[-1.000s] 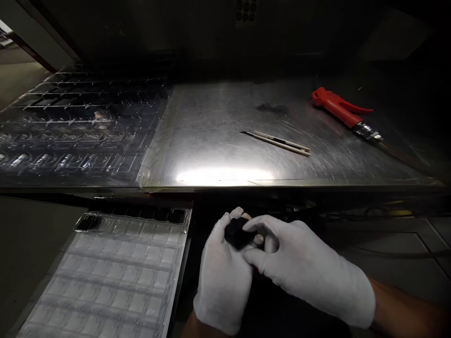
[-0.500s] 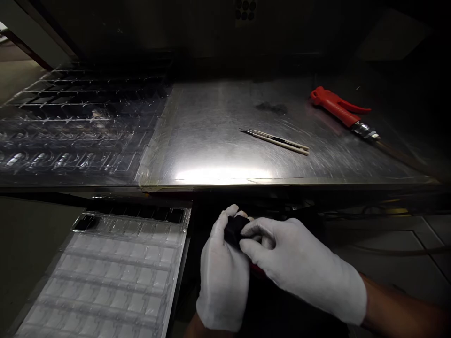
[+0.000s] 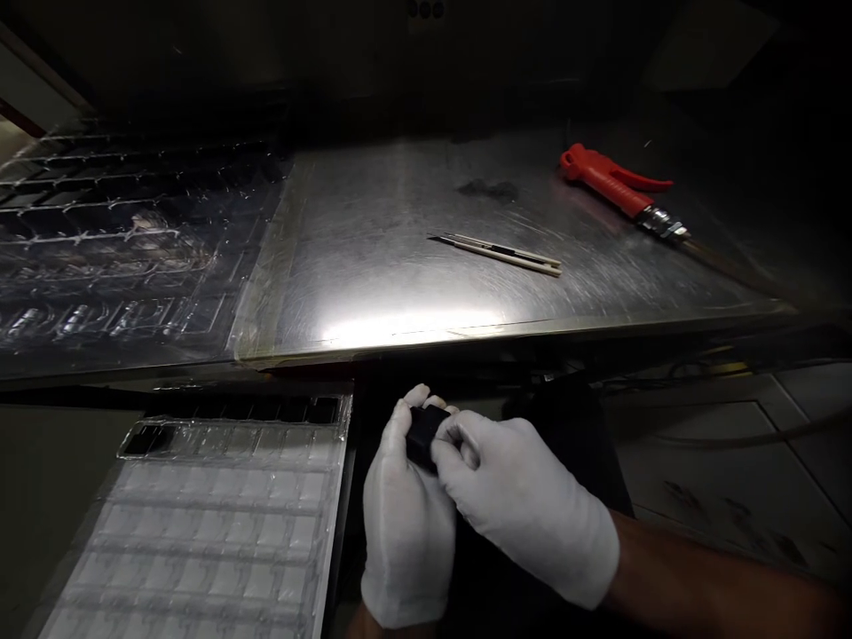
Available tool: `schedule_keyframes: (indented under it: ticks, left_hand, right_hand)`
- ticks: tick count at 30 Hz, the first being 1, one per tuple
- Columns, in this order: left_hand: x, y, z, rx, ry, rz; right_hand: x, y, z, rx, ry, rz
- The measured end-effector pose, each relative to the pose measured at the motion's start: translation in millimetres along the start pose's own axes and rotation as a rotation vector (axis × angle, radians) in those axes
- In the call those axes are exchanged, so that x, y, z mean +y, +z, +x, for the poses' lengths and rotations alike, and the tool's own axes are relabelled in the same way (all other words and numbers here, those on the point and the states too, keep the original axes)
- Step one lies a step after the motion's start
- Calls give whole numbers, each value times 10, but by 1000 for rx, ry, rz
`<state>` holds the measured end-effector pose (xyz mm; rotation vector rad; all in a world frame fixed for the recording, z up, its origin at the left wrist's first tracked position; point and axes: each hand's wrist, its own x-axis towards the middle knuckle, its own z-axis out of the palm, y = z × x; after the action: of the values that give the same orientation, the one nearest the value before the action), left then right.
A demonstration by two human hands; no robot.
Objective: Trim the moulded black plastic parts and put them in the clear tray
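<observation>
A small black block (image 3: 426, 431) sits in the lower middle of the frame, dull and dark all over, boxy, with flat faces and softened corners. It lies tilted within the cupped left hand (image 3: 407, 519), propped against the gloved fingers, while the thumb and forefinger of the right hand (image 3: 523, 506) pinch its right edge. Those fingers cover that end, and its underside is hidden by the palm.

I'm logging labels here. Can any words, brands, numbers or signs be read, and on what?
No readable text anywhere.
Air gun: no lettering shows.
Tweezers: none legible.
Black part: none legible.
Dark circles on wall: too dim to tell any marks.
</observation>
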<state>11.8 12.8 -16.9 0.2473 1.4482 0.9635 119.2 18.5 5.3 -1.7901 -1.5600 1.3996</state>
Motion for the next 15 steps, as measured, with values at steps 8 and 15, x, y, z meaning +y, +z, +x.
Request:
schedule_keyframes:
  ticks: [8, 15]
  left_hand:
    - [-56, -106, 14, -49, 318, 508]
    - [2, -45, -28, -24, 311, 595]
  right_hand:
    - [24, -22, -26, 51, 11, -61]
    - [98, -156, -101, 79, -144, 113]
